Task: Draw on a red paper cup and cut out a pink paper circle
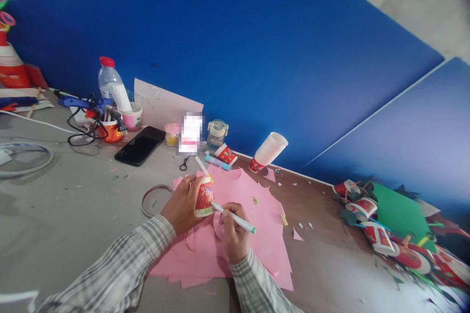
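My left hand [183, 205] is wrapped round a red patterned paper cup [204, 197], its fingers on the far side partly hidden. In my right hand [235, 234] is a white marker [237, 219] with a green end, held like a pen. The marker's tip meets the lower right side of the cup, or comes very close to it. Both hands are above a stack of pink paper sheets [260, 249] with cut edges. A small green piece [255, 200] lies on the pink paper to the right of the cup.
Behind the paper are a glue stick [218, 162], a tipped red cup [226, 154], a glass jar [216, 134], scissors [184, 163] and a stack of white cups [270, 150]. A black phone [140, 145] lies left. Decorated cups [378, 237] crowd the right, beside green paper [398, 215].
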`<state>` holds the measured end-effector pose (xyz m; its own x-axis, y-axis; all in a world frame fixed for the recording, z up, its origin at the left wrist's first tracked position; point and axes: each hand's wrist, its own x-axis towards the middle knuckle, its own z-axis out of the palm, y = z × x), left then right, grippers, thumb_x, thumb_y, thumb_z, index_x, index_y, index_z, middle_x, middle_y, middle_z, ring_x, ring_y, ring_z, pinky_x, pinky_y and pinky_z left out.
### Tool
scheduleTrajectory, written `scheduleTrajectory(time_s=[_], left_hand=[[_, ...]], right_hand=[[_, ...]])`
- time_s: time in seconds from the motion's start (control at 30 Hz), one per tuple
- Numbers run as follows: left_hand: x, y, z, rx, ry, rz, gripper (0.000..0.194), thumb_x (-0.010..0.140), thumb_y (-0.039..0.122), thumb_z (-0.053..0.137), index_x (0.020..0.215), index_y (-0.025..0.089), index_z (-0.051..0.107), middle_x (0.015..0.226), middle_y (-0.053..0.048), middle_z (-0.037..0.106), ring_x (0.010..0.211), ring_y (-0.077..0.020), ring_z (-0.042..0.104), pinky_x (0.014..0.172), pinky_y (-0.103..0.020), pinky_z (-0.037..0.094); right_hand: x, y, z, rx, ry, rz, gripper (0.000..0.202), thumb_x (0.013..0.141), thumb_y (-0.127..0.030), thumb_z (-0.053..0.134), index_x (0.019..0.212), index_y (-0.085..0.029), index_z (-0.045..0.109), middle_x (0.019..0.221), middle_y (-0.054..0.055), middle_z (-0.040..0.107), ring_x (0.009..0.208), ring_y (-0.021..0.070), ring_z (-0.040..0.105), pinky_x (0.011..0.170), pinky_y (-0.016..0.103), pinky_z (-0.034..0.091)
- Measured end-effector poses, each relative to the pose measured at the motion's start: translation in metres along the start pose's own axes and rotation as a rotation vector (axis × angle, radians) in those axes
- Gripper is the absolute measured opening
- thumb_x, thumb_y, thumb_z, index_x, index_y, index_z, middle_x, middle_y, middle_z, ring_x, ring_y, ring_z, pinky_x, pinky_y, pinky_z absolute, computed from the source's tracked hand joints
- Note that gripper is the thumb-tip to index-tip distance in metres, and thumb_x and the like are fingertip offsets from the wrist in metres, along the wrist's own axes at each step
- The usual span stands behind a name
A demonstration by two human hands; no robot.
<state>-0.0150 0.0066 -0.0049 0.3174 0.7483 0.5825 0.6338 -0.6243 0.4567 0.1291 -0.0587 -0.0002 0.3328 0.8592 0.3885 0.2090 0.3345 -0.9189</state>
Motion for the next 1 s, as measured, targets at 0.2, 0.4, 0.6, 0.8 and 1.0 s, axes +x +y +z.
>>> scheduleTrajectory(time_s=[0.2,0.4,0.6,0.8,1.0], left_hand=[[0.0003,-0.0005,0.0000,-0.013,0.013,0.000,0.088,0.052,0.054,0.066,0.123,0.019,0.029,0.108,-0.011,0.044,0.101,-0.0291,0.045,0.086,-0.047,0.045],[0.0001,-0.0011,0.0002,-0.010,-0.003,-0.004,0.088,0.053,0.057,0.065,0.123,0.018,0.028,0.109,-0.012,0.043,0.102,-0.0289,0.044,0.088,-0.047,0.044],[-0.0003,-0.0009,0.0009,-0.026,0.001,-0.017,0.088,0.052,0.056,0.066,0.123,0.020,0.028,0.109,-0.011,0.044,0.102,-0.0288,0.044,0.087,-0.047,0.044],[-0.0002,-0.0003,0.0007,0.005,0.010,-0.001,0.086,0.053,0.054,0.066,0.123,0.022,0.028,0.107,-0.011,0.045,0.101,-0.0301,0.046,0.085,-0.049,0.045],[-0.0003,0.0006,-0.0003,0.036,0.013,0.011,0.084,0.054,0.053,0.065,0.122,0.020,0.030,0.106,-0.011,0.046,0.100,-0.0294,0.046,0.086,-0.048,0.044]], right_hand=[[-0.0004,-0.0010,0.0005,-0.005,0.003,-0.006,0.010,0.074,-0.022,0.051,0.071,-0.019,0.060,0.048,-0.005,0.052,0.039,0.0134,0.048,0.039,0.022,0.040],[-0.0004,-0.0009,0.0001,0.011,-0.006,-0.008,0.010,0.075,-0.022,0.051,0.071,-0.019,0.061,0.047,-0.005,0.052,0.038,0.0124,0.046,0.038,0.021,0.038],[-0.0013,-0.0005,-0.0006,0.019,0.002,-0.007,0.012,0.076,-0.024,0.051,0.073,-0.019,0.061,0.049,-0.004,0.053,0.041,0.0138,0.048,0.041,0.023,0.041],[-0.0015,-0.0003,0.0006,-0.105,0.016,-0.072,0.014,0.075,-0.023,0.050,0.071,-0.019,0.063,0.060,0.000,0.058,0.051,0.0176,0.054,0.048,0.027,0.044],[-0.0020,0.0029,0.0004,-0.145,0.012,-0.073,0.015,0.075,-0.025,0.049,0.072,-0.018,0.062,0.064,0.001,0.060,0.056,0.0194,0.057,0.053,0.030,0.046]])
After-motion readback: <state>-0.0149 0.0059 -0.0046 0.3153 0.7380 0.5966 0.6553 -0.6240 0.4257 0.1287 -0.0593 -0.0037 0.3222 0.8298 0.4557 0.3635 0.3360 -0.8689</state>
